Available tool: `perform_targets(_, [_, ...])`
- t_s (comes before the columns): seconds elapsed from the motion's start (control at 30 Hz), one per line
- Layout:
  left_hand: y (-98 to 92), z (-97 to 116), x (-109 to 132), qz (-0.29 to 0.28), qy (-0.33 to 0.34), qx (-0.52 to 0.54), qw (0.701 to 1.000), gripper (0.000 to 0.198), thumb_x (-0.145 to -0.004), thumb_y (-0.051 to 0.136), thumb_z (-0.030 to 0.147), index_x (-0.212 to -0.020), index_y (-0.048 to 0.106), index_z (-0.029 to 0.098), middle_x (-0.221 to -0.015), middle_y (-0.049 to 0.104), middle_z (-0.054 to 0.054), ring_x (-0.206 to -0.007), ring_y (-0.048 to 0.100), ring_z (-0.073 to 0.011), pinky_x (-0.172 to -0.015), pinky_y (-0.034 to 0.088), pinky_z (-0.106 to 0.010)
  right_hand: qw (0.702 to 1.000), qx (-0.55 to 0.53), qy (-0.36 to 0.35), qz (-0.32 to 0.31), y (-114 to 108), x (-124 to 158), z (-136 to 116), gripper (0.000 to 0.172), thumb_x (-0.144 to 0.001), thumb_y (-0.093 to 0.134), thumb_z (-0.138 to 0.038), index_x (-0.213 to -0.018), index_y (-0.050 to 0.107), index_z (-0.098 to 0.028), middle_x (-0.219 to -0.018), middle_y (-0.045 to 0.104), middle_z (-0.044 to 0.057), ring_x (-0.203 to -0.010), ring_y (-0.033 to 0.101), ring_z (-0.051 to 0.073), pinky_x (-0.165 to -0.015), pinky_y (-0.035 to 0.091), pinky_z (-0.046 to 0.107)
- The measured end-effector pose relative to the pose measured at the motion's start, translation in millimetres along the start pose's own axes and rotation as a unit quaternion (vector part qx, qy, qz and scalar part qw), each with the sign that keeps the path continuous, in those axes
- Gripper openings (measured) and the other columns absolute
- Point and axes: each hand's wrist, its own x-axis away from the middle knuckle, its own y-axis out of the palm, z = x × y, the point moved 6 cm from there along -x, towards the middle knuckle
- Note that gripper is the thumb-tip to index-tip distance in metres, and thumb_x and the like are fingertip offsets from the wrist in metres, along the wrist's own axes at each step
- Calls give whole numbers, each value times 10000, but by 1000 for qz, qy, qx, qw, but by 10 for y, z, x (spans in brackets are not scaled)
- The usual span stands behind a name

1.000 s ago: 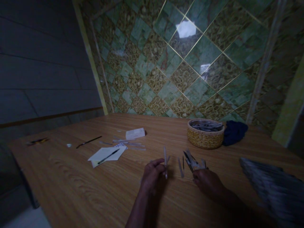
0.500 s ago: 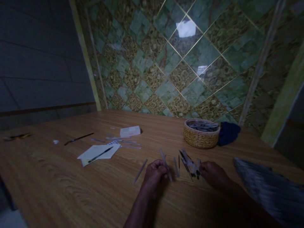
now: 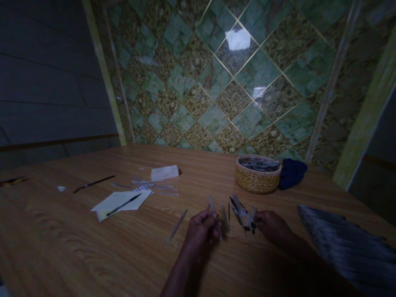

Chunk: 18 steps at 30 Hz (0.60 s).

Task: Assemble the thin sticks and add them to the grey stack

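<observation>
My left hand [image 3: 201, 227] is closed around a slim, pale pen barrel [image 3: 212, 203] that stands up between the thumb and fingers. My right hand [image 3: 269, 222] is pinched at the right side of a small heap of pen parts [image 3: 239, 212], pale pieces and dark thin sticks with black ends. A short pale piece [image 3: 254, 210] shows at its fingertips; whether it is gripped is unclear. Between the hands lie another pale barrel [image 3: 225, 218] and a thin dark stick [image 3: 229, 211]. Left of my left hand, one more barrel [image 3: 177, 225] rests on the table.
A woven basket [image 3: 257, 180] full of pens stands at the back, beside dark blue cloth [image 3: 292, 173]. Many slim grey pens [image 3: 346, 243] are piled at right. At left are papers [image 3: 116, 202] with a black pen [image 3: 123, 204], loose clear strips [image 3: 154, 185] and a white box [image 3: 165, 172].
The whole view has shifted slightly, so things sit a little further left. The barrel in my left hand has turned a little more upright. My right hand stays by the heap.
</observation>
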Motion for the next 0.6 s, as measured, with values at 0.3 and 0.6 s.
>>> perform_targets(0.3, [4,-86,-45,-27,10,1,1000,334,-663,687,456,-634,590,137,-428,548,12,-339,420,-66,-356,249,-171,998,56,37,-3,46,-303,-320,223,-758,515,-207,-897,671,-128,-962,679,189,-886,634,286,-663,413,319])
perform_targets(0.6, [17,-39,0,-23,18,9,1000,284,-693,678,384,-614,575,132,-451,567,-3,-348,413,-53,-370,250,-165,995,-70,68,-15,76,-401,-302,103,-640,596,-161,-731,644,-153,-845,707,145,-780,663,256,-610,445,295])
